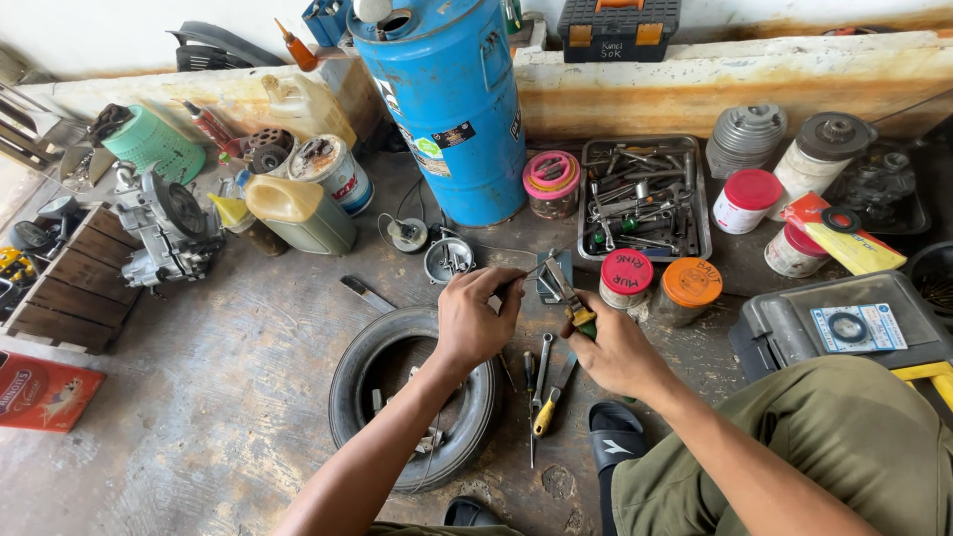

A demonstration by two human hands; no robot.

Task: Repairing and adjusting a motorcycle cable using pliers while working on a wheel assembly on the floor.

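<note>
Pinching a thin wire (524, 277) between thumb and fingertips, the left hand (476, 318) hovers over the far rim of a small tyre (349, 369) lying flat on the concrete floor (228, 397); the right hand (617, 349) is closed around the green and yellow handles of a pair of pliers (568, 298), whose metal nose points towards the wire's end, just beside it; whether the nose actually bites the wire cannot be told; both hands sit close together, near the middle of the view, in front of a big blue drum (452, 99); below them, on the floor between tyre and black sandal (615, 437), lie a spanner (542, 362) and a yellow-handled screwdriver (548, 405); just beyond the pliers stand two jars, one with a red lid (626, 272), one with an orange lid (691, 282); behind those, a metal tray (695, 199) full of tools; to the far left, an engine part (164, 228) beside a wooden pallet (74, 288); the person's olive-trousered knee (844, 437) fills the lower right.
</note>
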